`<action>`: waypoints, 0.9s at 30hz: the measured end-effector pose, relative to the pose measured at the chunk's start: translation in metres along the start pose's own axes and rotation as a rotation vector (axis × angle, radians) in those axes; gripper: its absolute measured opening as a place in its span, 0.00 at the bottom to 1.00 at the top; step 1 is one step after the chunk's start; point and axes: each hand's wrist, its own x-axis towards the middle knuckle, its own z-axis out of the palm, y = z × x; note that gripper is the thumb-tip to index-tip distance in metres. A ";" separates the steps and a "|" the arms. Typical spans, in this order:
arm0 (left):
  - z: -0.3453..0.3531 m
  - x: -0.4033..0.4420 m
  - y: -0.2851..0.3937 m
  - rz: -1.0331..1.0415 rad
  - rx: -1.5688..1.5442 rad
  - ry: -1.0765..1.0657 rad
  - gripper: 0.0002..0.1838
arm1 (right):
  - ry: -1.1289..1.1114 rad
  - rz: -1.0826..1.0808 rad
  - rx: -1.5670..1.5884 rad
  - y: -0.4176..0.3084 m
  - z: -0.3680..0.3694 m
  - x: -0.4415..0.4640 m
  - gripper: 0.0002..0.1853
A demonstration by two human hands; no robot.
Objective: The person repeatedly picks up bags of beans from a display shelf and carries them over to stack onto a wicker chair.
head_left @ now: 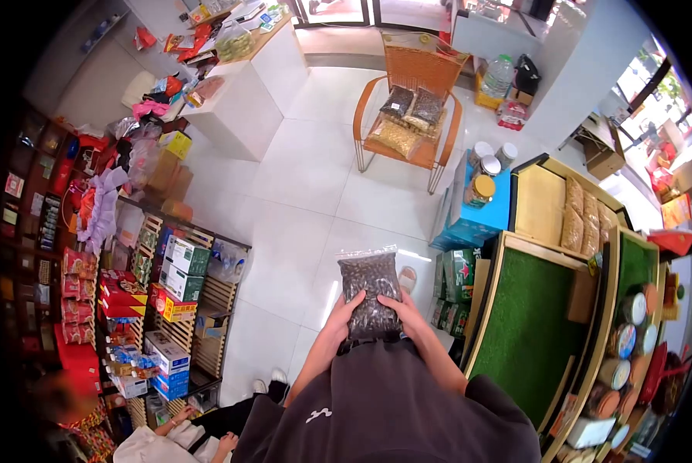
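Observation:
A clear zip-top plastic bag (367,276), filled with small dark brown bean-like pieces, is held upright in front of my dark shirt. My left hand (341,315) grips its left side, thumb pressed on the front. On the opposite side my right hand (405,312) holds it the same way, thumb pointing inward. The fingers behind the bag are hidden. Farther ahead, a woven armchair (415,69) carries two dark-filled bags (425,106) and a bag of yellowish pieces (396,139).
Lidded jars (481,190) stand on a blue box (475,212) at the right. Nearby is a wooden display bin lined with green turf (523,324). Shelves with boxed goods (184,266) line the left. Another person in a white top (157,446) is at lower left.

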 end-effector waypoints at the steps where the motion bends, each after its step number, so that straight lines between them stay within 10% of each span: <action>1: 0.011 0.012 0.010 -0.001 -0.022 0.017 0.28 | 0.019 0.027 0.005 -0.011 -0.004 0.016 0.26; 27: 0.165 0.321 0.199 -0.043 -0.116 -0.201 0.25 | 0.244 -0.016 -0.029 -0.286 -0.032 0.264 0.24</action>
